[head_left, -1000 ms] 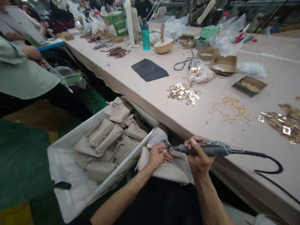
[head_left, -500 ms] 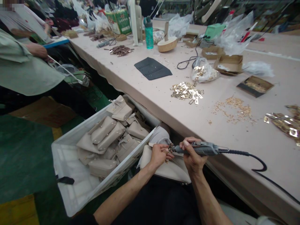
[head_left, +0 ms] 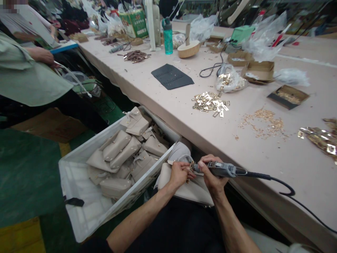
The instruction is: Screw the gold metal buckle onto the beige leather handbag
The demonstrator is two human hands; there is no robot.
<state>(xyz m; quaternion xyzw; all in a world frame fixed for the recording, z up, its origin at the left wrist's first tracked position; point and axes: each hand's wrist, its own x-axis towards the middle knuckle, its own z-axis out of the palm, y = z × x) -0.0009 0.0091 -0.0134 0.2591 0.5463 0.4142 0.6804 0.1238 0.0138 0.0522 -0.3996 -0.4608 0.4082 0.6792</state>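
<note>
My right hand [head_left: 213, 177] is wrapped round a grey corded power screwdriver [head_left: 223, 169], its tip pointing left. The tip meets a small gold metal plate [head_left: 192, 164] at the upper edge of a beige handbag [head_left: 193, 188], which rests on my lap. My left hand [head_left: 180, 174] pinches the bag's edge beside that plate, fingers pressed together. A second small gold piece shows just under its fingertips. The exact contact at the tip is too small to make out.
A white crate [head_left: 92, 218] of beige bags stands at the left. On the table [head_left: 168, 105] lie gold plates [head_left: 210, 103], small gold parts [head_left: 265, 121], a black sheet [head_left: 172, 76] and a teal bottle [head_left: 167, 37]. Another person's hand [head_left: 43, 56] holds a white cord at upper left.
My right hand and the screwdriver have shifted slightly left, and the cord has moved with them. My left hand stays on the bag. The other person's white cord has swung a little.
</note>
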